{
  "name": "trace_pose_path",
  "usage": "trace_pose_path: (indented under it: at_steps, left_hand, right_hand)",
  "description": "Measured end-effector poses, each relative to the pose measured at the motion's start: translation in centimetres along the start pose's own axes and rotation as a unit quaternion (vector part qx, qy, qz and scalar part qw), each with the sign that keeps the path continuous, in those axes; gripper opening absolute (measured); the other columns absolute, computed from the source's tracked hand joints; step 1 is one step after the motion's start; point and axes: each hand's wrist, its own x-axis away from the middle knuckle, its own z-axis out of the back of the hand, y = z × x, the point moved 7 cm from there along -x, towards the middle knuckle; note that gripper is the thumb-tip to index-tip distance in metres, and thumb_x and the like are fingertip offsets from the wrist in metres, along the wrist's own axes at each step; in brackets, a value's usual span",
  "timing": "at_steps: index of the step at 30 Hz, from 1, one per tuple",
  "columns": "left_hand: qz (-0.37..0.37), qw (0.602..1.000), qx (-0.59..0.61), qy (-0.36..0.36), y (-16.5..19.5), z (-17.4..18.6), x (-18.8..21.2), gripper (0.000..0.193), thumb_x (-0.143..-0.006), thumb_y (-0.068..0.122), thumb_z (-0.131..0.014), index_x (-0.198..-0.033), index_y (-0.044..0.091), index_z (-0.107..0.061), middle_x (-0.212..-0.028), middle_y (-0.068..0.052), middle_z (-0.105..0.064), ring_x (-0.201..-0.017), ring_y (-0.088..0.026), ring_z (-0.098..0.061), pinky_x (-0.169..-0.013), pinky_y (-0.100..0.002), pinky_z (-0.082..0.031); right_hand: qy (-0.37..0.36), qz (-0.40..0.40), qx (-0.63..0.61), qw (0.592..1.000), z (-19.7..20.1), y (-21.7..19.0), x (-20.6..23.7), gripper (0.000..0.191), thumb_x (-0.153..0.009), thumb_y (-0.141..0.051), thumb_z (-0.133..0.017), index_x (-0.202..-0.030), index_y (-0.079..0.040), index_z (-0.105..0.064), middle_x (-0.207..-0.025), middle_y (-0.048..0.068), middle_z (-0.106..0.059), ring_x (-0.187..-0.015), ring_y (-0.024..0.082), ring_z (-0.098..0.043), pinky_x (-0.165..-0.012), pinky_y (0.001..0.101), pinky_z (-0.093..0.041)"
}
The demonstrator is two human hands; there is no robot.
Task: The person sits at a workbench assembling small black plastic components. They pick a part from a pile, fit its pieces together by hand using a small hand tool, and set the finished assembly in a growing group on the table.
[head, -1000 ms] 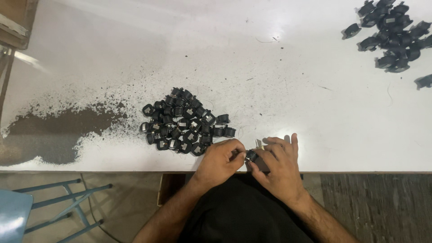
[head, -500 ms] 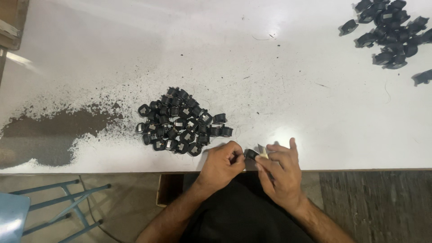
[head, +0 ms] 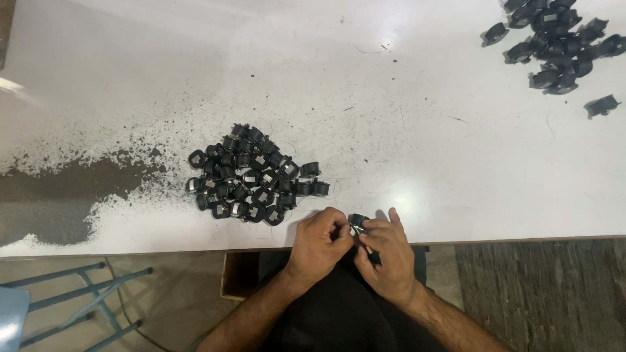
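- Fingertips (head: 343, 233) of both hands meet at the near edge of the table, pinched together around one small black part (head: 357, 220) that shows just above the knuckles
- The left hand (head: 319, 242) is curled closed, thumb and forefinger nipping the part from its side; the rest of its fingers are folded under
- The right hand (head: 386, 251) closes on the same part from the other side, index finger stretched along the top, the other fingers bent loosely below; something thin and pale shows between the two hands, too small to tell what it is
- The held part sits right over the table edge, just beside the lap, and is apart from the heaps
- Near the left hand, a little further in on the table, lies a pile of black parts (head: 251, 176), many with a pale square face showing
- Well apart, at the far right corner, lies a second heap of black parts (head: 554, 39), with one stray piece (head: 601, 105) off to its near side
- The white table (head: 417, 130) is worn to dark grey in a speckled patch (head: 59, 195) at the left
- Below the edge: a blue metal stool frame (head: 78, 293) on the floor at the left, and a brown box edge (head: 236, 281) by the left forearm
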Motion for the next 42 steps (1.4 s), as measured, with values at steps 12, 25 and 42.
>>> trace_pose_path:
  at_steps: [12, 25, 42]
  left_hand:
    - [-0.235, 0.886, -0.395, 0.065, 4.3, 3.8, -1.9, 0.03, -0.083, 0.014, -0.077, -0.111, 0.006, -0.069, -0.114, -0.013, -0.06, -0.099, -0.026, -0.06, -0.072, -0.037, -0.054]
    - [-0.076, 0.952, -0.277, -0.102, 2.9, 1.1, -1.1, 0.028, -0.083, 0.022, -0.074, -0.098, 0.002, -0.062, -0.081, -0.014, -0.065, -0.066, -0.029, -0.068, -0.058, -0.043, -0.058]
    - [-0.122, 0.973, -0.178, -0.078, 3.6, 2.0, 0.3, 0.048, -0.09, 0.013, -0.073, -0.137, 0.011, -0.062, -0.101, -0.008, -0.066, -0.089, -0.026, -0.068, -0.077, -0.039, -0.059]
  right_hand:
    - [0.026, -0.026, 0.102, 0.994, 2.5, 2.6, -2.4, 0.023, -0.086, -0.001, -0.073, -0.106, -0.002, -0.062, -0.107, 0.013, -0.067, -0.116, 0.031, -0.065, -0.126, 0.0629, -0.027]
    - [-0.075, -0.017, 0.091, 0.993, 1.3, -1.1, -2.7, 0.043, -0.072, -0.017, -0.082, -0.112, -0.008, -0.07, -0.105, 0.008, -0.058, -0.123, 0.033, -0.051, -0.118, 0.0677, -0.013]
    - [-0.095, -0.049, 0.133, 0.985, 0.1, -0.5, -3.7, 0.041, -0.073, -0.018, -0.082, -0.111, -0.005, -0.071, -0.106, 0.009, -0.059, -0.123, 0.033, -0.052, -0.118, 0.0705, -0.016]
